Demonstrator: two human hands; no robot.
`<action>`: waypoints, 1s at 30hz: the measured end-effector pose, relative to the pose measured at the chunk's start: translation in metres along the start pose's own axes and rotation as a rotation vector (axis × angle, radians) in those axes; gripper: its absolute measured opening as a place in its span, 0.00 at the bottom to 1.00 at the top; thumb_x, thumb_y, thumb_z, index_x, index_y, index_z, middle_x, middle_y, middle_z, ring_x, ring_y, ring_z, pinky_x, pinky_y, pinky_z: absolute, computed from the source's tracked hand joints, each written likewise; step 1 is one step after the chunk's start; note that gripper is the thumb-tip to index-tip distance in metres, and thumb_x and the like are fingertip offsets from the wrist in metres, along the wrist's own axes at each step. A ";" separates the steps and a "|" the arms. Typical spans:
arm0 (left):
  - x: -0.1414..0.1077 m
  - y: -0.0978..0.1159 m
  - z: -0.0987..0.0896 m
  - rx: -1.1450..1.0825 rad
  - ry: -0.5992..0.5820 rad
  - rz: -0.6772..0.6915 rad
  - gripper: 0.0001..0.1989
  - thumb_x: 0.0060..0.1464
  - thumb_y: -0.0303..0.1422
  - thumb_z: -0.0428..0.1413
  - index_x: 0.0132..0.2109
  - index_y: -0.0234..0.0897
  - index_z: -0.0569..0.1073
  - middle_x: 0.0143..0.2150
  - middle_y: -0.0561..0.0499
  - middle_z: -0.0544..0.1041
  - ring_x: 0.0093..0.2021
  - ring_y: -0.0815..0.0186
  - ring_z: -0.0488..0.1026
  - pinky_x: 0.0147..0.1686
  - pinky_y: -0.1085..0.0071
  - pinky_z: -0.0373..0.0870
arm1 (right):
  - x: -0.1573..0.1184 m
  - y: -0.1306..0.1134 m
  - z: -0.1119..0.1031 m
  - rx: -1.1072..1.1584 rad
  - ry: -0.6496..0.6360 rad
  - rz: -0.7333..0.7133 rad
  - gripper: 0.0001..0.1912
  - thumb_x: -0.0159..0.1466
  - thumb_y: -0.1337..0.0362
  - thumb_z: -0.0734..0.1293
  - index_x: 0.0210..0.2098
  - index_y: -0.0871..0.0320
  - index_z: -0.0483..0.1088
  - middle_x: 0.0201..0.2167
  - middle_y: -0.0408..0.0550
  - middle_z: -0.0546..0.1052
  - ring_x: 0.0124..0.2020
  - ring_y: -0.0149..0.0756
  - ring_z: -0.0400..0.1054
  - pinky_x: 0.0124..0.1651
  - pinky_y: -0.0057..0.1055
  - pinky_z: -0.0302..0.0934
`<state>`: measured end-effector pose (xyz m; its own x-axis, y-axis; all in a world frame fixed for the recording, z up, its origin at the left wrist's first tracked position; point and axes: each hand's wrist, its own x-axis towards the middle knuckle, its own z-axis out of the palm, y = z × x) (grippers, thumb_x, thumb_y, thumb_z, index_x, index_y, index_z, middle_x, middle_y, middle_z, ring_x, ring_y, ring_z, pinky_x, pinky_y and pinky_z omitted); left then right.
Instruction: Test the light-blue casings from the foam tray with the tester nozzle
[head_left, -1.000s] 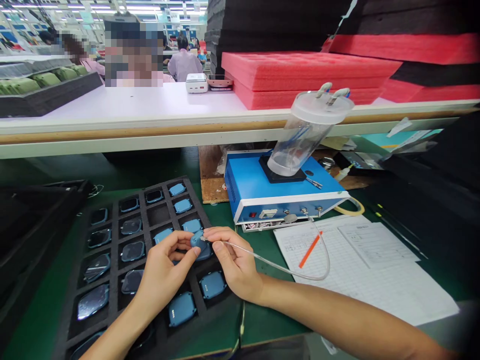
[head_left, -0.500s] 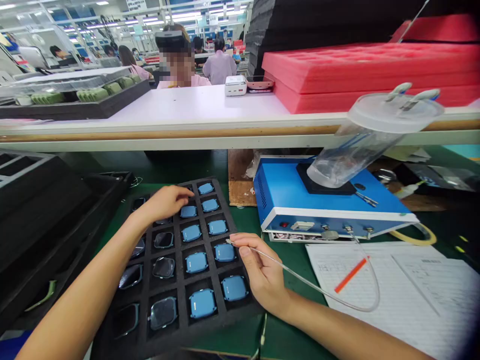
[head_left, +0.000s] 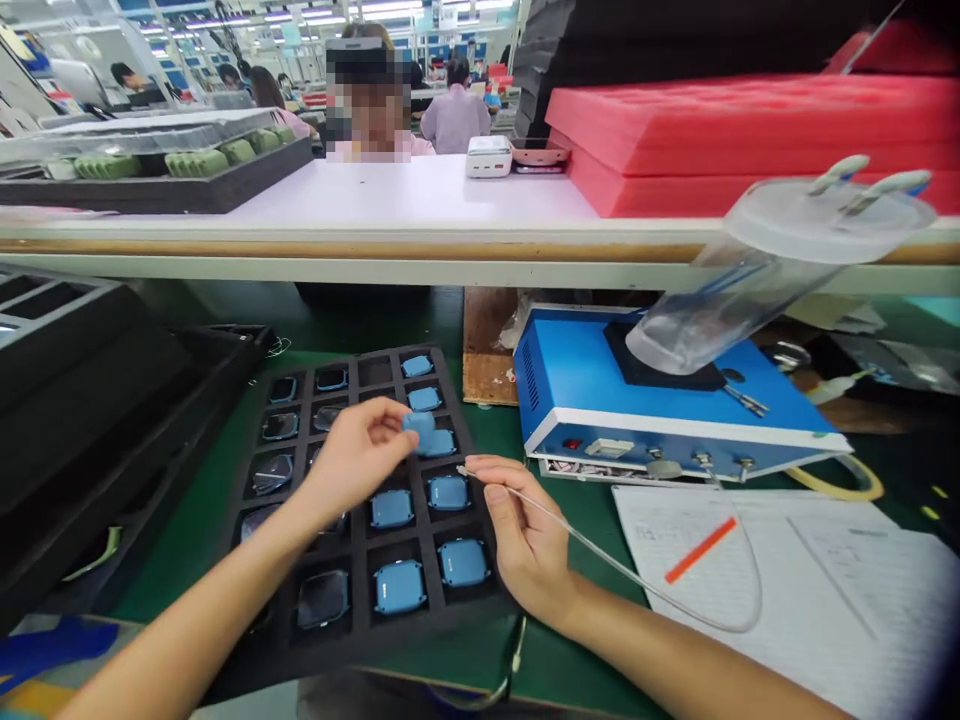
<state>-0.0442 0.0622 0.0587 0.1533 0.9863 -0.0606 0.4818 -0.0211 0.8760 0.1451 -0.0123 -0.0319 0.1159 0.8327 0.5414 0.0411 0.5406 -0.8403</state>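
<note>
A black foam tray (head_left: 375,372) lies in front of me with blue smartwatch cases in its right columns and dark-screened ones in its left columns. My left hand (head_left: 366,442) is closed on a blue smartwatch case (head_left: 418,431), held between thumb and fingers above the middle of the tray; it partly covers another case (head_left: 442,442) in its pocket. At the tray's right edge, my right hand (head_left: 529,525) pinches the end of a thin translucent cord (head_left: 592,548). The cord's small pale tip points left, apart from the held case.
A blue instrument box (head_left: 585,365) with front sockets stands behind my right hand, a clear cylinder (head_left: 690,300) on top. Papers (head_left: 720,560) with an orange strip lie at right. Black foam trays (head_left: 90,390) are stacked at left. A shelf (head_left: 375,205) crosses ahead; a person sits beyond.
My left hand has come from the tray's far rows towards me and right, now with a blue smartwatch case in it. My right hand keeps its pinch on the cord, nearly still.
</note>
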 end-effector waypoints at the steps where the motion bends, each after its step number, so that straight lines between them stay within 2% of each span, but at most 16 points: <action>1: -0.013 0.000 0.010 -0.123 -0.020 -0.041 0.14 0.49 0.39 0.62 0.41 0.35 0.75 0.34 0.48 0.81 0.32 0.62 0.78 0.34 0.69 0.73 | 0.000 0.000 0.000 0.002 0.012 -0.014 0.12 0.74 0.68 0.60 0.48 0.50 0.74 0.48 0.49 0.79 0.53 0.40 0.74 0.57 0.42 0.69; 4: -0.034 -0.003 0.034 -0.266 -0.023 -0.085 0.16 0.45 0.38 0.65 0.40 0.35 0.74 0.33 0.49 0.80 0.33 0.64 0.77 0.36 0.69 0.74 | 0.001 -0.002 -0.001 0.001 0.026 -0.043 0.12 0.74 0.69 0.60 0.48 0.50 0.74 0.48 0.50 0.79 0.53 0.41 0.74 0.57 0.44 0.69; 7: -0.038 -0.006 0.044 -0.263 -0.003 -0.052 0.15 0.45 0.38 0.66 0.40 0.34 0.76 0.35 0.48 0.80 0.36 0.64 0.77 0.37 0.69 0.75 | 0.002 -0.003 -0.001 -0.005 0.015 -0.058 0.12 0.74 0.69 0.60 0.48 0.51 0.74 0.48 0.51 0.79 0.53 0.43 0.75 0.57 0.45 0.70; 11: -0.038 -0.010 0.045 -0.233 0.007 -0.037 0.15 0.46 0.37 0.66 0.40 0.35 0.76 0.33 0.49 0.78 0.34 0.64 0.76 0.33 0.71 0.73 | 0.002 -0.002 -0.002 -0.008 0.015 -0.087 0.12 0.74 0.70 0.60 0.48 0.52 0.73 0.48 0.50 0.79 0.53 0.41 0.75 0.57 0.44 0.70; 30: -0.040 -0.015 0.047 -0.246 -0.043 -0.013 0.10 0.50 0.35 0.65 0.40 0.36 0.77 0.34 0.50 0.79 0.35 0.65 0.77 0.34 0.72 0.73 | 0.003 -0.003 -0.002 -0.010 0.011 -0.064 0.13 0.73 0.72 0.60 0.47 0.52 0.73 0.46 0.49 0.79 0.53 0.38 0.75 0.58 0.40 0.69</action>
<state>-0.0168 0.0155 0.0257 0.1876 0.9782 -0.0888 0.2600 0.0378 0.9649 0.1475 -0.0116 -0.0281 0.1241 0.7949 0.5940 0.0590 0.5916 -0.8041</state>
